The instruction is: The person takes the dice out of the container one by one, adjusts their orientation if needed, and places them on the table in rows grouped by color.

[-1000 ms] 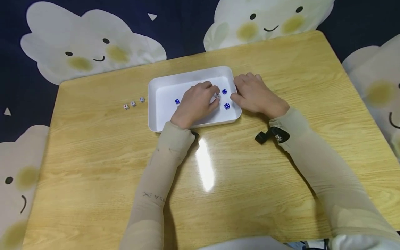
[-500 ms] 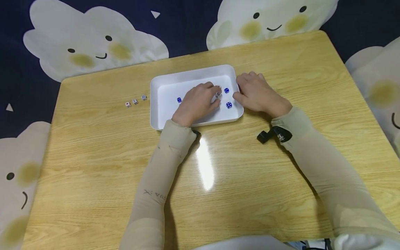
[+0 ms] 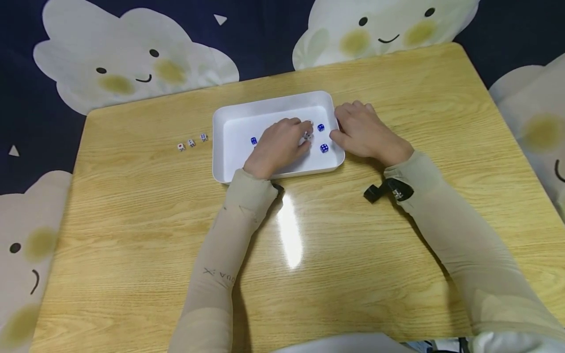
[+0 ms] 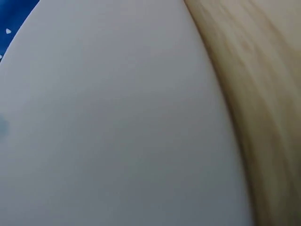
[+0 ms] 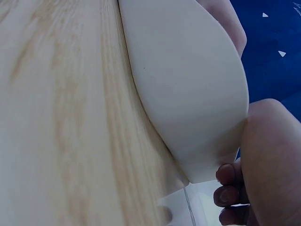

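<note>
A white tray (image 3: 238, 166) stands at the middle back of the table. My left hand (image 3: 279, 144) reaches into it over the front rim, fingers curled, pinching a white die (image 3: 307, 136) between thumb and fingertips. Another white die (image 3: 311, 123) shows only partly behind those fingers. Two blue dice, a far one (image 3: 321, 127) and a nearer one (image 3: 324, 148), lie at the tray's right end; a third blue die (image 3: 253, 140) lies left of the hand. My right hand (image 3: 364, 132) grips the tray's right end, thumb at the rim, fingers curled outside the wall (image 5: 188, 94).
Three white dice, a left one (image 3: 181, 147), a middle one (image 3: 191, 142) and a right one (image 3: 204, 137), form a slanted row left of the tray. The wooden table (image 3: 132, 220) ends at a cloud-patterned cloth (image 3: 265, 44). The tray's outer wall (image 4: 117, 117) fills most of the left wrist view.
The white dice at my left fingertips have shifted slightly. Both hands keep nearly the same places at the tray; the whole head view has moved a little.
</note>
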### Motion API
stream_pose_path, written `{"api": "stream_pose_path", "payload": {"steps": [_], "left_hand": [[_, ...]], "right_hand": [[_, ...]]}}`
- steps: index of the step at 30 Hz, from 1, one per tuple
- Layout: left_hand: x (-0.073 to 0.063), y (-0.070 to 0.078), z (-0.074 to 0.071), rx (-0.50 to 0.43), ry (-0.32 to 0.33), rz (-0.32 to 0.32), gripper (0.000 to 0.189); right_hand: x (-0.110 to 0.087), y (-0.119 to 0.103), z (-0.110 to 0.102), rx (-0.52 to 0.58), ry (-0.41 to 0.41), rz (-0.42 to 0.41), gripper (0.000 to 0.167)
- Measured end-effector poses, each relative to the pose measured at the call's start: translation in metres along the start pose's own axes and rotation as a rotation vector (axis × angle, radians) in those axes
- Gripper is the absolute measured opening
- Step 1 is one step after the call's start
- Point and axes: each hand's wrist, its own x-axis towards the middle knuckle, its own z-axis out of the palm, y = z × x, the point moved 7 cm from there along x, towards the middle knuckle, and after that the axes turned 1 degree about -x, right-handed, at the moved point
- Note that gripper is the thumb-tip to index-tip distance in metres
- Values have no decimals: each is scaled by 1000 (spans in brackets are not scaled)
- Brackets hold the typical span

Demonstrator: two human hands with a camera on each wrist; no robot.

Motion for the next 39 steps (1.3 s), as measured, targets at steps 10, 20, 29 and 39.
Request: {"api": "stream_pose_path", "payload": {"steps": [10,20,29,39], "left_hand": [[-1,4,-3,13,-8,-3,23],[-1,5,-2,0,-4,-5,16],[-5,3,-3,-9,-23,-22,15],[-8,-1,-4,-5,-26,-33,13]], "right_hand": [[-3,0,-2,5,9,3,28],[-5,3,0,5,-3,19,27],[-3,1,1,2,-4,9,28],[1,-2,1,3,3,-1,27]]}}
